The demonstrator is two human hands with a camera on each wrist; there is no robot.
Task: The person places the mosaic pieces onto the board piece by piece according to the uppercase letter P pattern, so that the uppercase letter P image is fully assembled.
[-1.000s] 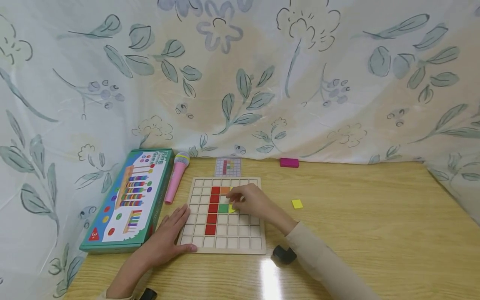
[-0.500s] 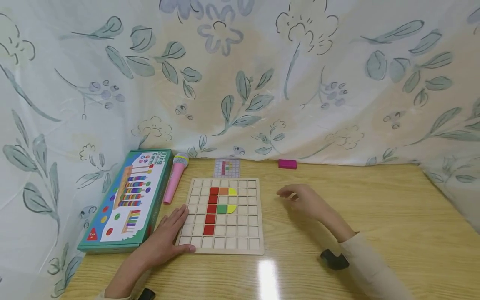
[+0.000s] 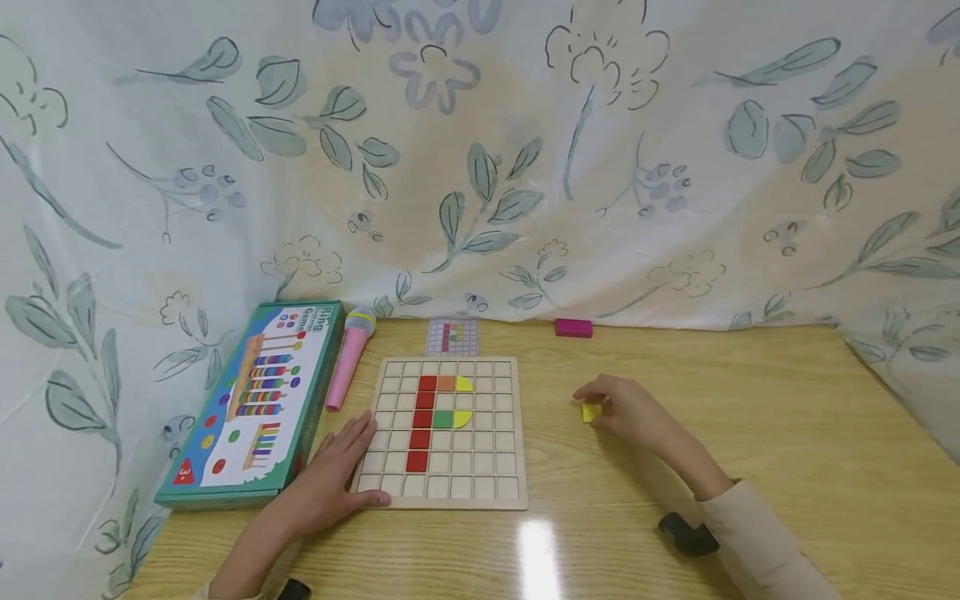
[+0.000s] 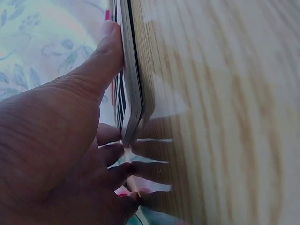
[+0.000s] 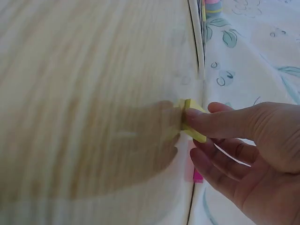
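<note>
A wooden grid board [image 3: 487,503] lies on the table with a column of red square tiles [image 3: 420,438]. Right of the column sit an orange tile [image 3: 446,383], a green tile [image 3: 442,419] and two yellow round-edged tiles [image 3: 463,419]. My left hand [image 3: 326,475] rests at the board's lower left corner, thumb along the front edge, straight fingers by the left side. Right of the board, my right hand [image 3: 630,410] pinches a yellow square tile [image 5: 196,126] at the tabletop, its thumb on the near face.
A pattern card [image 3: 452,337] lies behind the board. Left of it are a pink toy microphone [image 3: 350,360] and a green-edged game box [image 3: 251,400]. A magenta block [image 3: 573,327] sits near the back edge, before a floral cloth [image 3: 480,167].
My right hand has left a yellow round-edged tile on the board, moved right and taken hold of the yellow square tile on the table. My left hand has stayed at the board's corner.
</note>
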